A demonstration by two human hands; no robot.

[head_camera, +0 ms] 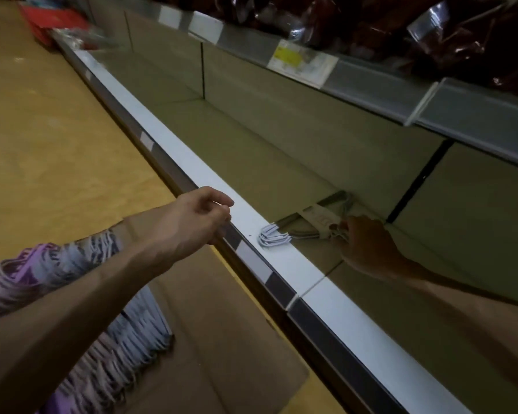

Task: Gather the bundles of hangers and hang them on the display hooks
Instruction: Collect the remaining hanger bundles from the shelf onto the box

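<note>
Right hand: the right hand [368, 249] is reaching deep into the low shelf [281, 162] and is grasping one bundle of hangers [308, 227] with curled fingers, near its paper label.
Bundle of hangers: it is lying flat on the shelf floor, in the shade. Its white hooks [271, 237] are sticking out onto the white front edge [192, 171] of the shelf.
Left hand: the left hand [196, 218] is hovering just over the front edge of the shelf, near the hooks but not touching them. Its fingers are curling in loosely and are holding nothing.
Box: a brown cardboard box [222, 339] is sitting on the yellow floor [42, 144], right below the left arm.
More hangers: purple and white hangers [108, 324] are lying packed in rows inside the box. They are looking blurry.
Top shelf: dark red shiny packs [431, 28] are sitting on the shelf above, with a yellow and white price tag [301, 62] on its front rail.
</note>
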